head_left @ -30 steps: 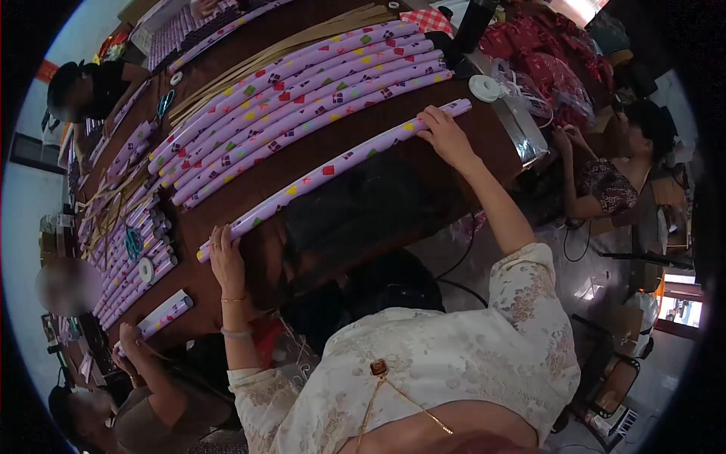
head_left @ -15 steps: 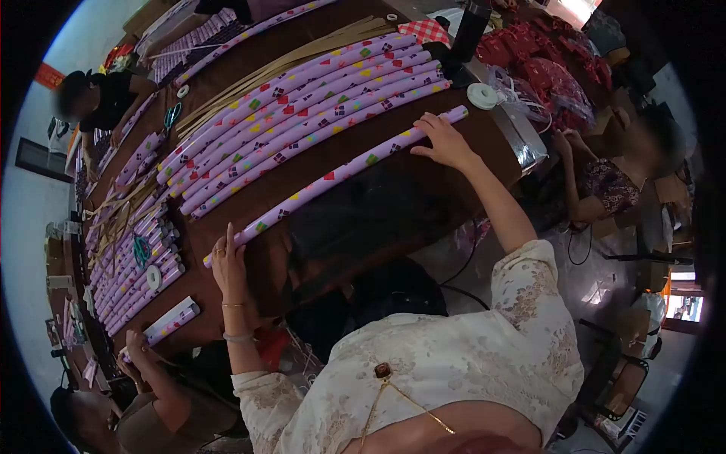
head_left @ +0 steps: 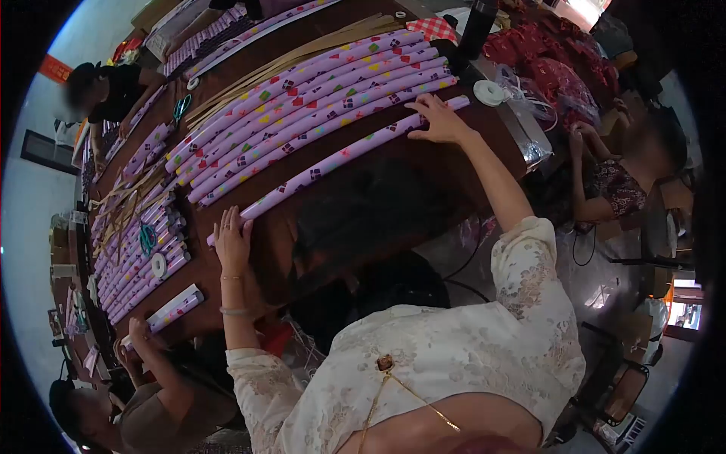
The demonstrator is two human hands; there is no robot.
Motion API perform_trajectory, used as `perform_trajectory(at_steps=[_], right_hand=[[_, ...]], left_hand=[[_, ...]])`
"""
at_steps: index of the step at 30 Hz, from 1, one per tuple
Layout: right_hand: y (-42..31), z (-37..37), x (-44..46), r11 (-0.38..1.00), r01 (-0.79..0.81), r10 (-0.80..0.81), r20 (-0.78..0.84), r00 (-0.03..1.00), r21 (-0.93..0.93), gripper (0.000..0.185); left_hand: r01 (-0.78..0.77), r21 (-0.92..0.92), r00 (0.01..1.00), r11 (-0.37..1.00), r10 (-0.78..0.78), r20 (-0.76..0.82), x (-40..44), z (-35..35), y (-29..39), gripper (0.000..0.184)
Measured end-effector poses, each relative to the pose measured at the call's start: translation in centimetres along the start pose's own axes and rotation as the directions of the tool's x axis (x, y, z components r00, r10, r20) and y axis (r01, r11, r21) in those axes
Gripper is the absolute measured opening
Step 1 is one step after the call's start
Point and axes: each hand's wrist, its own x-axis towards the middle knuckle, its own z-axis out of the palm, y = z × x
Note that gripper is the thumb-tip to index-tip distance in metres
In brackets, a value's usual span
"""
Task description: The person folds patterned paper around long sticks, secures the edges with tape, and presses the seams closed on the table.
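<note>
A long purple patterned roll (head_left: 340, 157) lies slantwise across the dark brown table in front of me. My left hand (head_left: 233, 242) rests on its lower left end, fingers apart. Near the upper right end, my right hand (head_left: 440, 121) lies over the roll with its thumb and fingers spread. Beyond the roll, several similar purple rolls (head_left: 318, 102) lie side by side. Dark cloth (head_left: 363, 204) is on the table edge nearer to me.
Brown paper strips (head_left: 302, 49), a tape roll (head_left: 489, 93), scissors (head_left: 181, 108) and a shorter stack of rolls (head_left: 144, 257) lie around. Co-workers sit at lower left (head_left: 159, 408), upper left (head_left: 121, 91) and right (head_left: 624, 181). Red packages (head_left: 548, 68) are heaped at upper right.
The roll under my hands has turned, showing different parts of its pattern. My hands stay near its two ends, and my left fingers have shifted. The view has moved slightly.
</note>
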Motion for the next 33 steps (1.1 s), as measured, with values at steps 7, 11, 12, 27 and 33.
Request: perform_trajectory(at_steps=[7, 11, 12, 27, 33], right_hand=[[0.7, 0.6, 1.4, 0.987, 0.159, -0.159, 0.010, 0.987, 0.028, 0.045], [0.1, -0.6, 1.3, 0.991, 0.104, -0.112, 0.101, 0.989, 0.082, 0.034], [0.2, -0.9, 1.3, 0.993, 0.075, -0.089, 0.152, 0.984, 0.091, 0.033], [-0.5, 2.5, -0.1, 0.971, 0.170, -0.195, -0.142, 0.970, -0.170, 0.040], [-5.2, 4.5, 1.2, 0.843, 0.445, -0.488, -0.082, 0.869, -0.304, 0.052]], left_hand=[[-0.055, -0.016, 0.998, 0.998, 0.054, -0.012, 1.8, 1.0, -1.6, 0.055], [-0.090, -0.036, 0.996, 0.995, 0.089, -0.011, 2.1, 0.0, -1.5, 0.053], [-0.051, -0.094, 0.999, 0.994, 0.051, 0.001, 2.0, -0.5, -1.3, 0.051], [0.062, -0.235, 0.997, 0.970, -0.072, -0.035, 3.2, -0.9, -0.8, 0.026], [0.265, -0.394, 0.963, 0.880, -0.223, 0.151, 4.3, -0.5, -1.5, 0.023]])
